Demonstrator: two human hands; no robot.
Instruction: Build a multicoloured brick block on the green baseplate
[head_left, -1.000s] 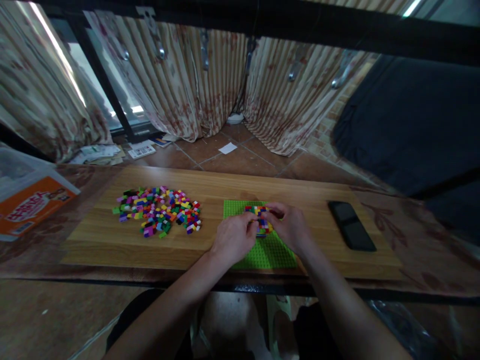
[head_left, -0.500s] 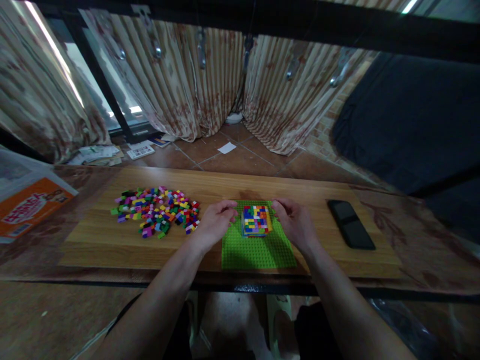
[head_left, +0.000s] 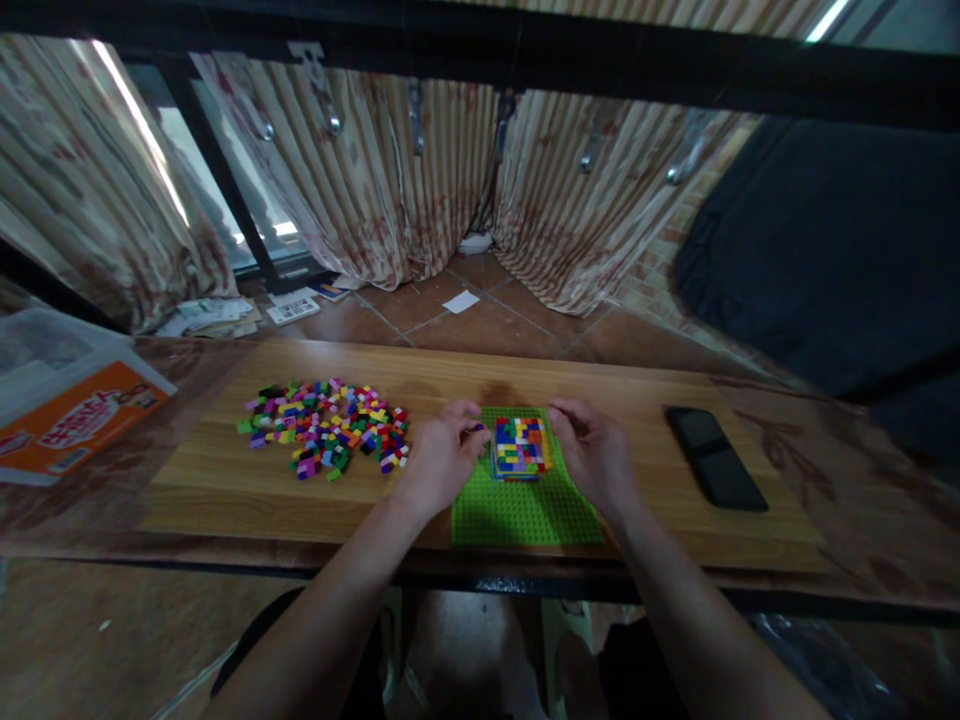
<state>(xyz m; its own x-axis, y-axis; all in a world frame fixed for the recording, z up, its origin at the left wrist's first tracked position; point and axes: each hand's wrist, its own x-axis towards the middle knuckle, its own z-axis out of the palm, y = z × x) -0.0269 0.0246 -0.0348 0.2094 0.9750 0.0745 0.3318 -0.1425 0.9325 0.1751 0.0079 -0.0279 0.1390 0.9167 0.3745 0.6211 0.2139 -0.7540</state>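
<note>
A flat block of multicoloured bricks [head_left: 521, 447] stands on the far part of a green studded baseplate [head_left: 525, 515]. My left hand [head_left: 442, 458] is at the block's left edge, its fingers pinched on a small dark brick. My right hand [head_left: 596, 452] is curled against the block's right side, with the fingertips at its far right corner. A loose pile of small coloured bricks [head_left: 326, 435] lies to the left of my left hand.
Everything sits on a wooden board [head_left: 225, 480] on a patterned table. A black phone [head_left: 716, 457] lies at the right. An orange and white box [head_left: 75, 420] is at the far left. Curtains and a tiled floor lie beyond the table.
Both hands lifted off the block and parted to its sides. My left hand has since come back to the block's left edge with its fingers pinched.
</note>
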